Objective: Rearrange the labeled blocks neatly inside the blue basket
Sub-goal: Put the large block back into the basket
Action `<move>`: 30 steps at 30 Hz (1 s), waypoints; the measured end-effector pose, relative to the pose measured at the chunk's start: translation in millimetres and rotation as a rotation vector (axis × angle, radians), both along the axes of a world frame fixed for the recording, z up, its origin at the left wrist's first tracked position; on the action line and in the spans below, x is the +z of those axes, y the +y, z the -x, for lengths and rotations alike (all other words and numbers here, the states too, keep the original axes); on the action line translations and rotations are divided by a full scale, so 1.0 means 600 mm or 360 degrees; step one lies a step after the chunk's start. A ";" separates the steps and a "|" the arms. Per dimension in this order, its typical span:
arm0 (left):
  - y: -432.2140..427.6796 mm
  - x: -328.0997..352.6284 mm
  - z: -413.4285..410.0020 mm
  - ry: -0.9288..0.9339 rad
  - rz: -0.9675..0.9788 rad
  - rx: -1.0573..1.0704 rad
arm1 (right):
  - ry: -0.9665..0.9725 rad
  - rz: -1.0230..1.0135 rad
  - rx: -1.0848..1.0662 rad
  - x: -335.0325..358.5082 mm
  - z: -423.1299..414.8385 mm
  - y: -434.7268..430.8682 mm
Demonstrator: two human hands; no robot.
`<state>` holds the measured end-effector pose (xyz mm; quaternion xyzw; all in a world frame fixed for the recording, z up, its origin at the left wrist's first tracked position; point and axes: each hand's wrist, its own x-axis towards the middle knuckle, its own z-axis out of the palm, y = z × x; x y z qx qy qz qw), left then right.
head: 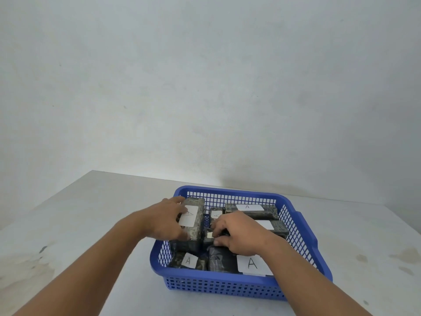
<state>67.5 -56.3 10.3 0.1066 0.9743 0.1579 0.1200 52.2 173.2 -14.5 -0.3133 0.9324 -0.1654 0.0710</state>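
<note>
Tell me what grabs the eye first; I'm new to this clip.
A blue basket sits on a pale table, packed with dark blocks bearing white "A" labels. Both hands are inside it: the left hand holds a tall block at the far left, the right hand grips a small one mid-basket.

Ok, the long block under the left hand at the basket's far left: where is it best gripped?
Probably across its two long sides, from above. The long block lies lengthwise along the blue basket wall, label up, and the left hand already spans it. Its right side faces a gap; the right hand works on a smaller block beside it.
</note>
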 end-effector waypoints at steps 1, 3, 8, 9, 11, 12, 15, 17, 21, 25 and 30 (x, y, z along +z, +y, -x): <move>-0.003 -0.007 -0.004 0.0015 -0.0045 -0.0006 | 0.0007 0.0007 -0.0004 0.000 0.000 0.000; -0.003 -0.023 -0.011 0.0139 -0.0077 -0.0012 | 0.0023 0.0014 -0.0008 0.000 -0.001 -0.003; 0.000 -0.036 -0.015 0.0326 -0.0054 -0.0015 | 0.0073 -0.0014 -0.0024 -0.002 -0.007 -0.007; 0.001 -0.035 -0.015 0.0330 -0.0033 -0.0011 | 0.0079 -0.0019 -0.0023 -0.001 -0.008 -0.006; 0.001 -0.035 -0.016 0.0343 0.0008 -0.0002 | 0.0083 -0.0043 -0.0015 0.001 -0.009 -0.004; 0.001 -0.034 -0.016 0.0347 0.0019 -0.0002 | 0.0081 -0.0056 -0.0014 0.003 -0.010 -0.003; 0.000 -0.035 -0.016 0.0362 0.0018 0.0000 | 0.0077 0.0002 -0.0062 0.014 -0.016 0.011; -0.002 -0.036 -0.015 0.0405 0.0011 0.0015 | 0.0096 0.0141 -0.0142 0.026 -0.025 0.032; 0.000 -0.038 -0.015 0.0526 0.0019 0.0081 | 0.0270 0.0339 -0.0485 0.042 -0.053 0.106; 0.002 -0.046 -0.022 0.0533 -0.0061 0.0108 | 0.0503 0.0199 -0.0862 0.037 -0.083 0.178; 0.013 -0.062 -0.044 0.0604 -0.0150 0.0155 | 0.0412 0.0188 -0.0916 0.007 -0.107 0.202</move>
